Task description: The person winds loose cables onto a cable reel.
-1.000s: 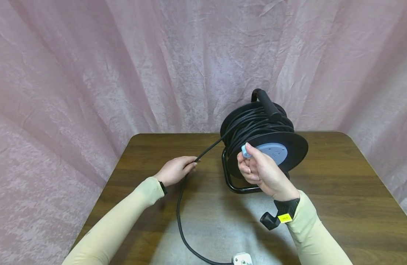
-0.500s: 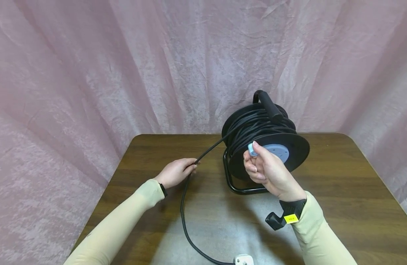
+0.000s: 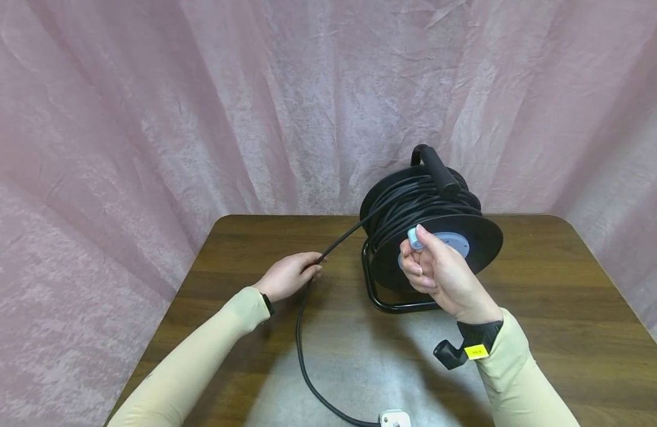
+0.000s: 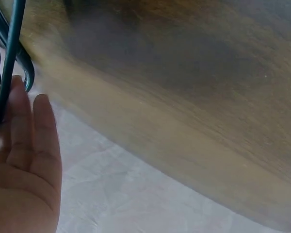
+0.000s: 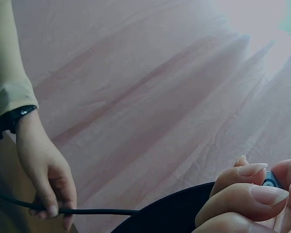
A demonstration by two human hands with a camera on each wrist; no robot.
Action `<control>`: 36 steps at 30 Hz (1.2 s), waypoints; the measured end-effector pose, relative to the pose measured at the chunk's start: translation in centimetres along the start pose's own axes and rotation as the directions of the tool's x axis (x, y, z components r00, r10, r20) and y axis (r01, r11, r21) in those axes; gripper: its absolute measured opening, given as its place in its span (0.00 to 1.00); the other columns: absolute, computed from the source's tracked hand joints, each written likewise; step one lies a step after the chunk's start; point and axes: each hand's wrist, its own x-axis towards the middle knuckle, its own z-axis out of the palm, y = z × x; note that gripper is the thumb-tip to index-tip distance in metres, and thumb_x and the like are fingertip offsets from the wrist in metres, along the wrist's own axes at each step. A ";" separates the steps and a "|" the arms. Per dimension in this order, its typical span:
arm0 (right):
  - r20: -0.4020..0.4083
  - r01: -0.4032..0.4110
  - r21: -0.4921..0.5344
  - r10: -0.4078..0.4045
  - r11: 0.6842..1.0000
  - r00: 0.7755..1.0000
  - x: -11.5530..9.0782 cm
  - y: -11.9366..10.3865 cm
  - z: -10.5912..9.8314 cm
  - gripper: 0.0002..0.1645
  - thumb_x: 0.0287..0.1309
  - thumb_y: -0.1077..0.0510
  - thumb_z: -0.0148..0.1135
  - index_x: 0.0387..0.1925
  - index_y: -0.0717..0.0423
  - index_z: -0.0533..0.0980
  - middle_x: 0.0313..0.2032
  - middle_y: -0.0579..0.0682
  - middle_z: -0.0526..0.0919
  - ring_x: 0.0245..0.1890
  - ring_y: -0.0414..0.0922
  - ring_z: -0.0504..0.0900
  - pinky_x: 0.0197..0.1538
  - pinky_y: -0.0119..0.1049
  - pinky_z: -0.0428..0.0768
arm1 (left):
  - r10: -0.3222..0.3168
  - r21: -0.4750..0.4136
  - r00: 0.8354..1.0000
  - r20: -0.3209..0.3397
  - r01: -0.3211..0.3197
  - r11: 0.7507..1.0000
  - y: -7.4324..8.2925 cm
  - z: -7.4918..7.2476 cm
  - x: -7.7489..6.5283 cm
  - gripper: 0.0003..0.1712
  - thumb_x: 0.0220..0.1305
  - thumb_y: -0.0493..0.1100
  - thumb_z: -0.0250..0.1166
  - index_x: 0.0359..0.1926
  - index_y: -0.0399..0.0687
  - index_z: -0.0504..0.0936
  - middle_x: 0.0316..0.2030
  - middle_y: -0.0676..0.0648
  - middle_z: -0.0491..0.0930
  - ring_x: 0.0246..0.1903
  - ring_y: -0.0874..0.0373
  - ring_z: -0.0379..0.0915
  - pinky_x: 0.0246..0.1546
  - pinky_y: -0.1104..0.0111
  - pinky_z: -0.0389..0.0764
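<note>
A black cable reel (image 3: 435, 237) stands on its tube frame at the back right of the table, wound with black cable. My right hand (image 3: 440, 276) pinches the small light-blue crank knob (image 3: 415, 238) on the reel's front disc, thumb on top. Left of the reel, my left hand (image 3: 289, 275) holds the loose cable (image 3: 339, 241) between thumb and fingers. In the left wrist view the cable (image 4: 10, 58) crosses the fingers (image 4: 46, 121). From that hand the cable curves down to a white plug (image 3: 394, 418) at the bottom edge.
The brown wooden table (image 3: 547, 284) has rounded back corners. A pink curtain (image 3: 307, 107) hangs right behind it. The reel's carrying handle (image 3: 439, 171) sticks up above the drum, and its black frame (image 3: 397, 308) rests on the tabletop.
My right hand, pinching the knob, has shifted right and slightly up along the reel's disc. The left hand keeps its hold on the cable, almost unmoved; the view has shifted slightly.
</note>
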 end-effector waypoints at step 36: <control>0.035 0.106 -0.038 -0.105 0.994 0.994 -2.0 -2.6 -3.3 0.26 0.82 0.49 0.27 0.35 0.61 0.64 0.21 0.50 0.56 0.15 0.44 0.49 0.16 0.36 0.43 | -0.021 -0.110 0.999 -0.045 0.016 0.994 -0.1 0.6 -0.6 0.12 0.75 0.46 0.58 0.51 0.47 0.81 0.38 0.50 0.84 0.34 0.65 0.76 0.37 0.65 0.78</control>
